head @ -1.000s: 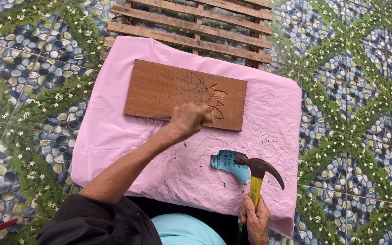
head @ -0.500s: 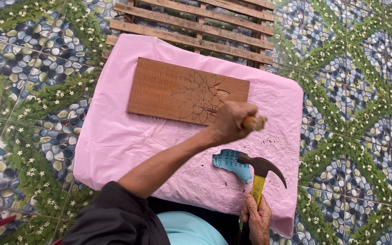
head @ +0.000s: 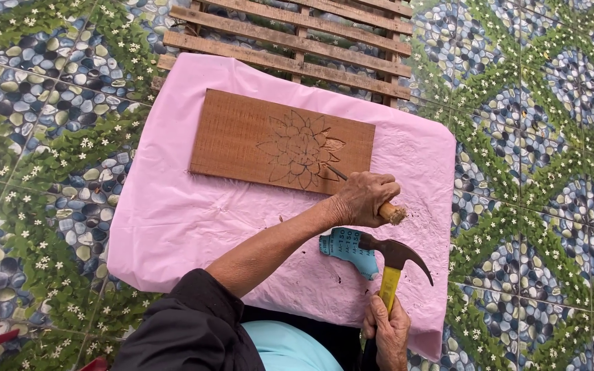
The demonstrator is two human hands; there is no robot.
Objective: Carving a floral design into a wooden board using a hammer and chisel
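A brown wooden board (head: 242,137) with a flower outline carved into it lies on a pink sheet (head: 173,220). My left hand (head: 362,198) grips a chisel (head: 390,211) with a wooden handle, its thin blade touching the flower's lower right edge. My right hand (head: 386,333) holds the yellow handle of a claw hammer (head: 393,257), whose dark head hovers just below the chisel's frayed butt end.
A small teal packet (head: 345,249) lies on the pink sheet under the hammer head. A slatted wooden frame (head: 297,34) sits behind the board. The floor around is patterned with pebbles, leaves and white flowers. Wood chips dot the sheet.
My left hand has shifted right from the board's lower middle to its lower right edge, with the chisel now showing in it. The hammer has stayed low near the packet.
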